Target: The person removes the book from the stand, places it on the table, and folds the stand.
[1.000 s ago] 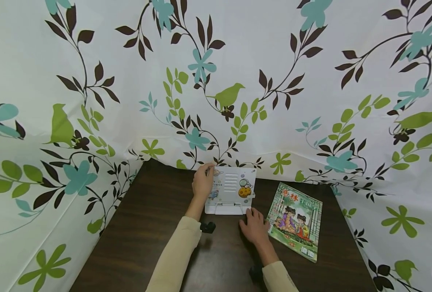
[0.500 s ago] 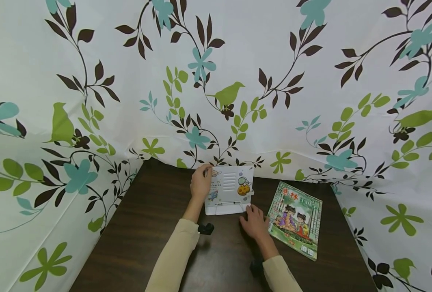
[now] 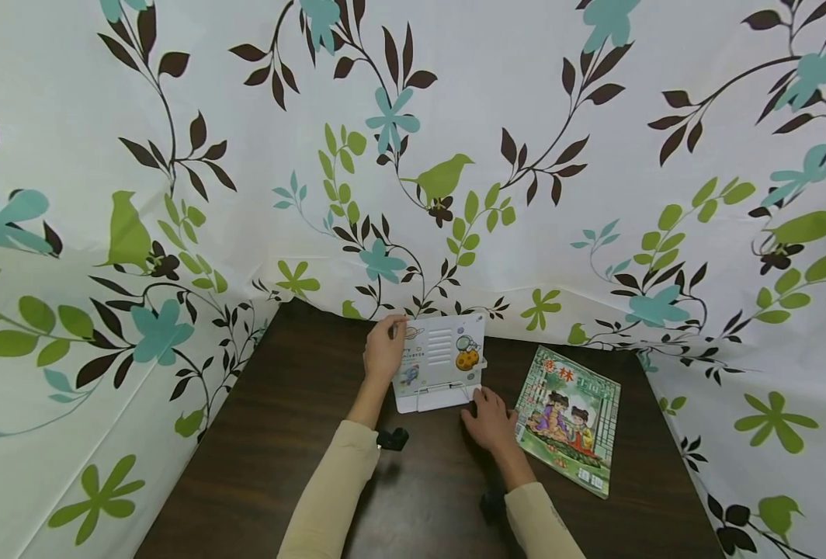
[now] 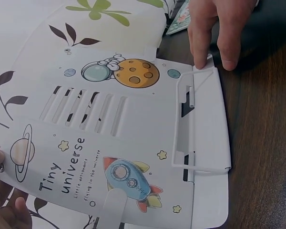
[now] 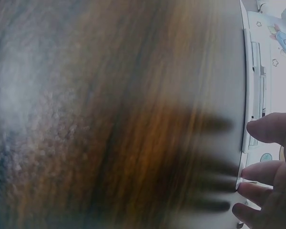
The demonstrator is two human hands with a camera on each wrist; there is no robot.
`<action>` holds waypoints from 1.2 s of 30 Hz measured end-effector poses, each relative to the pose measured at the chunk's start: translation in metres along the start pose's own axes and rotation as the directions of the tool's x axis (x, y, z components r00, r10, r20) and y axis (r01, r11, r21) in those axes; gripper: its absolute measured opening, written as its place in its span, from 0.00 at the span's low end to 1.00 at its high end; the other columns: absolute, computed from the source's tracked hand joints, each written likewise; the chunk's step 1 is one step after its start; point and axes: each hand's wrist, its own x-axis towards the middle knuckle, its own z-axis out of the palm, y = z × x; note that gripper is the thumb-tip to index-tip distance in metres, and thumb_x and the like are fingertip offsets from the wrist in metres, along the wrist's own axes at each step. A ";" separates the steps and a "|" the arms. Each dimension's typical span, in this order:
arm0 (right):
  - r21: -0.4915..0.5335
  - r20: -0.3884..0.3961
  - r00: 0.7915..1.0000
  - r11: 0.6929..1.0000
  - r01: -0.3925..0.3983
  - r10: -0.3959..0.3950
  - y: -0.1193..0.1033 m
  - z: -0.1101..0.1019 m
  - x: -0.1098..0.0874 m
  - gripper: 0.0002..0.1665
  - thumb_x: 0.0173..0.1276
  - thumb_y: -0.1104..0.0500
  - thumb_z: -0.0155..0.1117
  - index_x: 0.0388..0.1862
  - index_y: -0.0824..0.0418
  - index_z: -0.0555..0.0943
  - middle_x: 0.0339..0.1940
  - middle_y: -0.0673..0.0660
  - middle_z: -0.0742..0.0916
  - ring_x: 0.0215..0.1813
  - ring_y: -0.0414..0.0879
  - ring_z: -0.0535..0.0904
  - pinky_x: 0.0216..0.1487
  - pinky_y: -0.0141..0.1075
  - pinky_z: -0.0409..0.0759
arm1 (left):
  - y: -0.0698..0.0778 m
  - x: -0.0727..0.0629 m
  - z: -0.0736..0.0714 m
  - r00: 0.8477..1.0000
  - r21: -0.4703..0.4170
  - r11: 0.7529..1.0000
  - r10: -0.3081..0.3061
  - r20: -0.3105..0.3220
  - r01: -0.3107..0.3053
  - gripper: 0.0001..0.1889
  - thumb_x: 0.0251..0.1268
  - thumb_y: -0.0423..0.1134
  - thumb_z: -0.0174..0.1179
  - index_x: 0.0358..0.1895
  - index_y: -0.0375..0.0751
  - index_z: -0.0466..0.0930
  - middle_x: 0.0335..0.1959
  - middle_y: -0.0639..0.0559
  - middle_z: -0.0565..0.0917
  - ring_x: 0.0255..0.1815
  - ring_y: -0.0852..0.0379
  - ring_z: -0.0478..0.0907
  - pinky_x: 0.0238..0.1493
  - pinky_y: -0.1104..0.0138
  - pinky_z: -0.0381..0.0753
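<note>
A white book stand with a printed astronaut, rocket and the words "Tiny universe" stands tilted back on the table. My left hand grips its upper left corner, the thumb on the front and the other fingers behind. At the lower right corner, my right hand touches the front ledge with its fingertips. A white wire page holder sits along that ledge. In the right wrist view, the thumb and fingers of the right hand meet the ledge's edge, loosely bent.
To the right of the stand, a green illustrated magazine lies flat. The dark wooden table reaches back to a white cloth printed with leaves, birds and flowers.
The book stand has turned slightly anticlockwise, its right end shifting away from me. Both hands have moved a little with it. The magazine stays where it lay.
</note>
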 end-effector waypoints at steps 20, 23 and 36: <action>0.003 0.065 0.998 1.000 -0.006 0.006 0.004 0.002 0.011 0.42 0.81 0.48 0.57 0.87 0.62 0.61 0.89 0.64 0.63 0.89 0.68 0.54 0.75 0.81 0.48 | 0.000 -0.010 -0.011 1.000 0.012 1.000 -0.021 -0.001 0.021 0.10 0.82 0.50 0.60 0.55 0.61 0.90 0.47 0.55 0.90 0.38 0.50 0.81 0.37 0.54 0.74; -0.008 0.056 0.998 1.000 0.002 -0.001 0.001 0.001 0.011 0.41 0.80 0.50 0.58 0.86 0.63 0.63 0.88 0.65 0.64 0.88 0.69 0.56 0.74 0.81 0.50 | -0.001 -0.012 -0.013 1.000 0.024 0.999 -0.021 -0.002 0.021 0.11 0.83 0.50 0.60 0.55 0.60 0.90 0.44 0.55 0.89 0.36 0.51 0.79 0.34 0.57 0.71; -0.107 0.087 0.995 0.993 0.059 -0.050 -0.001 -0.014 0.021 0.33 0.80 0.61 0.59 0.82 0.61 0.70 0.86 0.65 0.69 0.87 0.68 0.59 0.76 0.82 0.47 | 0.004 -0.024 -0.017 1.000 0.120 0.993 -0.012 0.002 0.011 0.15 0.84 0.50 0.57 0.59 0.55 0.90 0.55 0.54 0.90 0.41 0.49 0.83 0.43 0.46 0.82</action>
